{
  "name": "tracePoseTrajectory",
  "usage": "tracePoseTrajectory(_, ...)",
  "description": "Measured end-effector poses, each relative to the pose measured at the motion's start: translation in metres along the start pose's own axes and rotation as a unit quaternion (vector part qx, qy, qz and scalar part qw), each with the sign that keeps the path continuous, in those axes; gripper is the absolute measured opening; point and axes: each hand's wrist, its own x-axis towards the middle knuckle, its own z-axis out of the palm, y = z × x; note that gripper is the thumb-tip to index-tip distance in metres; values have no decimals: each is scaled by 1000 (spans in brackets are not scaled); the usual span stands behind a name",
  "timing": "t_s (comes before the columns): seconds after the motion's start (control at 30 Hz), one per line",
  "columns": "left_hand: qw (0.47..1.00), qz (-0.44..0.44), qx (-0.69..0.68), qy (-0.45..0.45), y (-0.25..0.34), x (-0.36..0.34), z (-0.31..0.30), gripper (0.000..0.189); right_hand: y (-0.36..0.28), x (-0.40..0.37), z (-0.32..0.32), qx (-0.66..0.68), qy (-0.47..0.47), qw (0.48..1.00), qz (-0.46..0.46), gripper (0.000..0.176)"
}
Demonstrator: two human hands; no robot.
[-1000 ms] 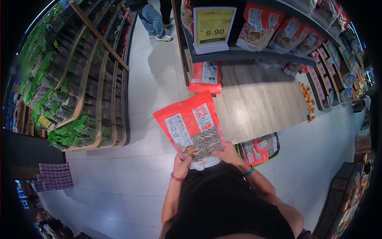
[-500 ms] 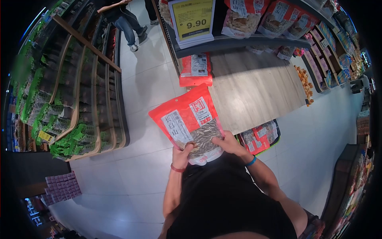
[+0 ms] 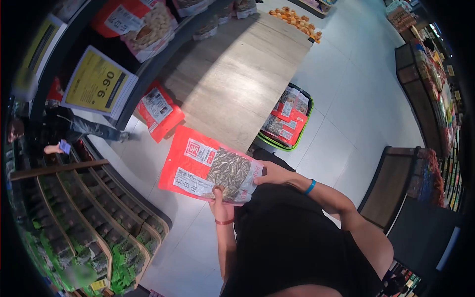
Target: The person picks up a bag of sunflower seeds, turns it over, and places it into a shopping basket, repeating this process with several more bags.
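Note:
Between my two hands is a red bag of sunflower seeds (image 3: 228,168), its clear window showing the striped seeds. My left hand (image 3: 221,208) grips its lower edge, thumb on the front. My right hand (image 3: 269,174) holds the bottom end, thumb on the front; the other fingers are behind the bag. Just beyond the bag's top, another red bag (image 3: 159,112) lies at the end of the wooden table (image 3: 222,84). To the right, a green-rimmed basket (image 3: 297,143) on the floor holds several red bags.
A shelf above the table carries red snack bags (image 3: 143,29) and a yellow price sign (image 3: 96,81) reading 9.90. Tiered bins (image 3: 94,213) with green packs stand at lower left. A person (image 3: 74,123) with a phone is at far left. Shelving (image 3: 425,84) lines the right.
My view has swung to the right, so the table and basket appear rotated. The bag in my hands has turned, its top now pointing left. Both hands keep hold of it.

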Motion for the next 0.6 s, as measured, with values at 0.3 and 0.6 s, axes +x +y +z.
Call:
tracePoseTrajectory(0.3,992,-12,59,-107,-24,2,23,49,-12,-44,-88,-19,61,997,-36,57)
tracePoseTrajectory(0.6,988,-117,87,-49,-115,10,111,49,14,-91,-187,198,80,977,-15,59)
